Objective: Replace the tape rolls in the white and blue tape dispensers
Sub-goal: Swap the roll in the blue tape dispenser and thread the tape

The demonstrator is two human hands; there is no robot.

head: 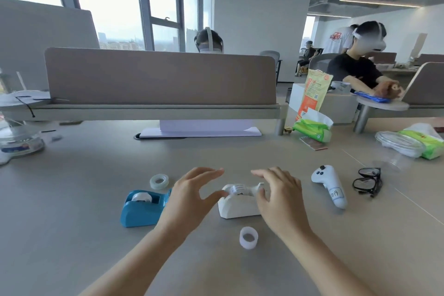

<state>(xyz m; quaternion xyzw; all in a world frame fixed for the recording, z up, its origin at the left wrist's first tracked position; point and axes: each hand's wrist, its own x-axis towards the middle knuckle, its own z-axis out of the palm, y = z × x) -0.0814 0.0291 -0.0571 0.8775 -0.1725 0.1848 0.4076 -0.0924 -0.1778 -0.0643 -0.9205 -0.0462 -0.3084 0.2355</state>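
A white tape dispenser (pixel 236 206) stands on the grey desk between my hands, with a roll seated in its cradle. My left hand (pixel 192 196) hovers at its left end, fingers spread, thumb touching the roll. My right hand (pixel 280 196) is open at its right end, thumb by the cutter. A blue tape dispenser (pixel 141 209) with a roll inside sits further left. A loose clear tape roll (pixel 159 181) lies behind the blue one. A white empty-looking ring (pixel 249 237) lies in front of the white dispenser.
A white handheld controller (pixel 330 185) and black glasses (pixel 367 181) lie to the right. Tissue packs (pixel 312 127), an orange bag and a plastic container (pixel 398 143) sit at the back right. A desk divider (pixel 158 77) runs across the back; people sit beyond.
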